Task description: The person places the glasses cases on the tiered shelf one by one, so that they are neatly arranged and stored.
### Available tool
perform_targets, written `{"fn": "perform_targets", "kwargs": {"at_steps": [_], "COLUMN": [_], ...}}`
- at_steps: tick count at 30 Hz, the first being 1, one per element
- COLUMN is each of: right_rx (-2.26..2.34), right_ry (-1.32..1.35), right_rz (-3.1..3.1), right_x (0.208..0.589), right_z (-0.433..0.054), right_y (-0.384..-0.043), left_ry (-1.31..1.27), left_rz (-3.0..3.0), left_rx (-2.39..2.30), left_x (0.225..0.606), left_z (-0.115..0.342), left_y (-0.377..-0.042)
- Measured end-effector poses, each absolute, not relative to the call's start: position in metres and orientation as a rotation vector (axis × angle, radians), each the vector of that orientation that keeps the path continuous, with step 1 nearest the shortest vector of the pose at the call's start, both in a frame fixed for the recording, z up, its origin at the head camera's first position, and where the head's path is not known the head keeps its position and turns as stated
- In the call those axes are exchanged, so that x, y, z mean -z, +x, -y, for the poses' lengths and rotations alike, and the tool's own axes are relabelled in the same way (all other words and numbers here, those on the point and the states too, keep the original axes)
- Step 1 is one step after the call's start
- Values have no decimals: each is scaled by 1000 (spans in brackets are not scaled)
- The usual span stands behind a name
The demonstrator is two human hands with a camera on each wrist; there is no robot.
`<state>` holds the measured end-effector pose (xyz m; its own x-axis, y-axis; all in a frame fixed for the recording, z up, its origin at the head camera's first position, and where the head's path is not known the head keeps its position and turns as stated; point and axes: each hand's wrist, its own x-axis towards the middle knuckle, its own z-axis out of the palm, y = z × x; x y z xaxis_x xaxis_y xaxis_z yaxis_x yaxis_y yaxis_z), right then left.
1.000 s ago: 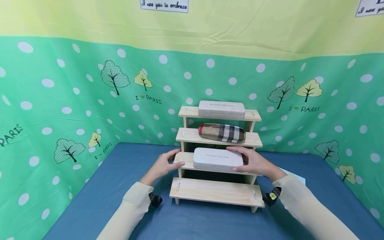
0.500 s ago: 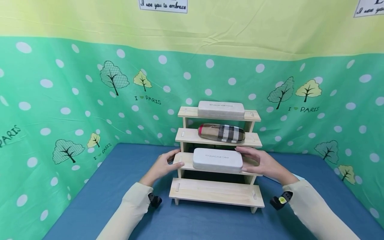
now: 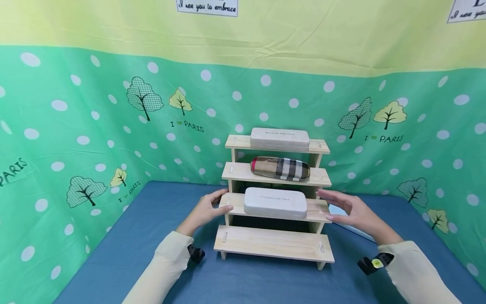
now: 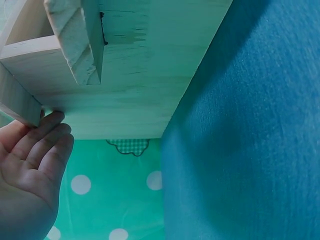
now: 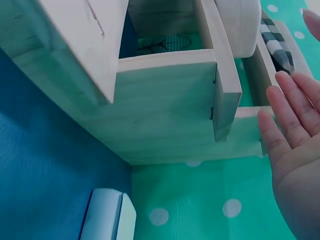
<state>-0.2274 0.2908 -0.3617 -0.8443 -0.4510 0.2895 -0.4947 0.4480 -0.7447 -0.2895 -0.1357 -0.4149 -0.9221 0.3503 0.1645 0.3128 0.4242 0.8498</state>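
A light wooden stepped display rack (image 3: 273, 242) stands on the blue tabletop. On its second step from the bottom lies a white hard glasses case (image 3: 275, 202) with printed lettering. My left hand (image 3: 205, 211) holds the left end of that step, thumb at the front and fingers at the back; its fingertips (image 4: 62, 125) meet the wood in the left wrist view. To the right of the same step is my right hand (image 3: 353, 213), fingers extended and thumb apart, with nothing in it. Its palm (image 5: 305, 175) shows in the right wrist view beside the rack's end.
A brown plaid case (image 3: 281, 168) with a red end lies one step higher. Another pale glasses case (image 3: 280, 139) rests on the top step. A light blue-white box (image 5: 105, 215) lies on the blue tabletop (image 3: 152, 236) to the right. A green patterned cloth (image 3: 114, 105) hangs behind.
My right hand has let go of the white glasses case and moved right, past the end of the step. The left hand has stayed at the rack, and the case lies still.
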Motion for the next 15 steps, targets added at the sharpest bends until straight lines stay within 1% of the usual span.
{"fn": "perform_targets", "kwargs": {"at_steps": [3,15], "right_rx": [-1393,-1371], "right_ry": [862,674], "right_rz": [2604,2597], "right_x": [363,381], "right_z": [-297,-335], "right_y": [-220,-205], "left_ry": [613,609], "left_rz": [-2617,-2620], "left_rx": [-1553,-1545], "left_x": [415,415], "left_z": [136,136], "left_y": [-290,-290]}}
